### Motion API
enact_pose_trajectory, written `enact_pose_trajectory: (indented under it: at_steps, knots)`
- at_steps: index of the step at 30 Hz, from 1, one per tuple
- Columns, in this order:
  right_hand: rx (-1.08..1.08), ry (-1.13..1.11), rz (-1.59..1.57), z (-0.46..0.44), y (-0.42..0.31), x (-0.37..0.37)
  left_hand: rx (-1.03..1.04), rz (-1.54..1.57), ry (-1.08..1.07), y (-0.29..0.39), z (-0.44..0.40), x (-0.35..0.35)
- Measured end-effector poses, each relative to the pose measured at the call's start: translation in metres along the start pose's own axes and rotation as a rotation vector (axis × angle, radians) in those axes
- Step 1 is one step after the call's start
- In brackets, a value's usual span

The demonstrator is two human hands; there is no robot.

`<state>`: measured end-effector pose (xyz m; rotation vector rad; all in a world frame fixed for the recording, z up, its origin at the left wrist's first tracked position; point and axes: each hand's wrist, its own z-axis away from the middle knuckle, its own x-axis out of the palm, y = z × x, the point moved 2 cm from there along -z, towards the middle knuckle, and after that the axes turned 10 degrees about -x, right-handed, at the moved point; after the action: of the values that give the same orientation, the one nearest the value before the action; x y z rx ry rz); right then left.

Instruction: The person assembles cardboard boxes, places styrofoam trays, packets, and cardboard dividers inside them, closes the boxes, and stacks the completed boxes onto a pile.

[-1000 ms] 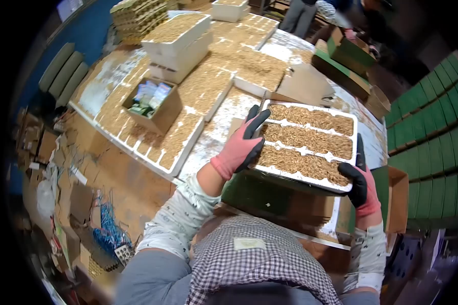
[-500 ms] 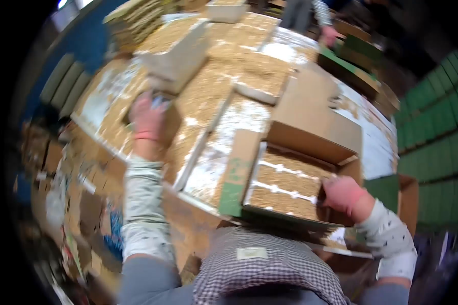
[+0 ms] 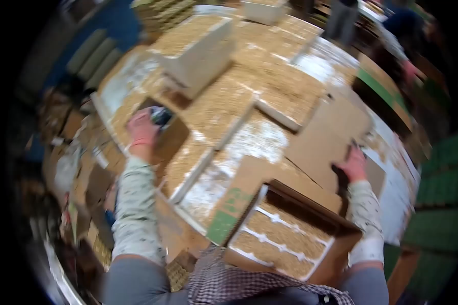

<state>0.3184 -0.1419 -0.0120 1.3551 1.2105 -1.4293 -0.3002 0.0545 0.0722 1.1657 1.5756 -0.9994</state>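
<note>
My left hand is at the mouth of a small cardboard box, its fingers curled beside dark, glossy items; what they grip is hidden. My right hand has its fingers apart and touches the raised brown flap of a carton. The fingertips look dark. In front of my apron, the open carton stands tilted. Inside it lies a tray of tan, grainy filling, divided by white knobbed strips.
Tan grainy material covers much of the white-topped table. A white foam box stands at the back left. A person's hand is near a green-striped carton at far right. Green stacked crates stand on the right.
My right hand has moved from the tray's right edge up to the carton's flap. The carton now sits lower in view and more tilted. My left hand stays at the small box.
</note>
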Motion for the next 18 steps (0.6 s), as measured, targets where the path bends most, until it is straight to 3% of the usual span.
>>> enact_pose_trajectory:
  at_steps: [1, 3, 5, 6, 7, 8, 9, 10, 13, 14, 16, 17, 18]
  knots:
    - [-0.045, 0.072, -0.036, -0.005, 0.024, 0.035, 0.0, 0.008, 0.156, -0.003, 0.003, 0.009]
    - [0.118, -0.154, -0.188, -0.001, 0.02, 0.014, 0.012, -0.034, 0.283, -0.003, 0.012, 0.005]
    - [0.1, 0.07, -0.409, 0.01, 0.06, 0.013, -0.176, 0.257, 0.077, -0.005, 0.019, -0.005]
    - [0.156, 0.097, -0.491, 0.022, 0.045, -0.031, -0.186, 0.33, 0.051, -0.008, 0.02, -0.007]
    - [0.187, 0.108, -0.331, 0.032, 0.068, -0.043, -0.184, 0.381, 0.035, -0.013, 0.019, -0.003]
    - [0.217, 0.136, -0.533, 0.042, 0.093, -0.051, -0.177, 0.433, 0.017, -0.02, 0.016, 0.003]
    - [0.255, 0.198, -0.521, 0.06, 0.107, -0.071, -0.164, 0.487, 0.004, -0.026, 0.011, 0.005]
    - [0.26, 0.318, -0.5, 0.082, 0.099, -0.106, -0.101, 0.311, -0.015, -0.03, 0.006, 0.001]
    - [0.162, 0.509, -0.78, 0.141, 0.073, -0.181, 0.106, 0.351, 0.412, -0.038, 0.013, -0.025]
    - [0.113, 0.552, -0.75, 0.155, 0.065, -0.194, 0.109, 0.387, 0.415, -0.031, 0.018, -0.045]
    - [0.05, 0.66, -0.753, 0.187, 0.022, -0.229, 0.269, 0.797, 0.21, 0.021, 0.071, -0.139]
    - [0.03, 0.709, -0.788, 0.201, -0.023, -0.245, 0.551, 0.854, 0.382, 0.052, 0.109, -0.172]
    - [-0.027, 0.724, -0.663, 0.216, -0.048, -0.246, 0.836, 0.772, 0.134, 0.085, 0.152, -0.209]
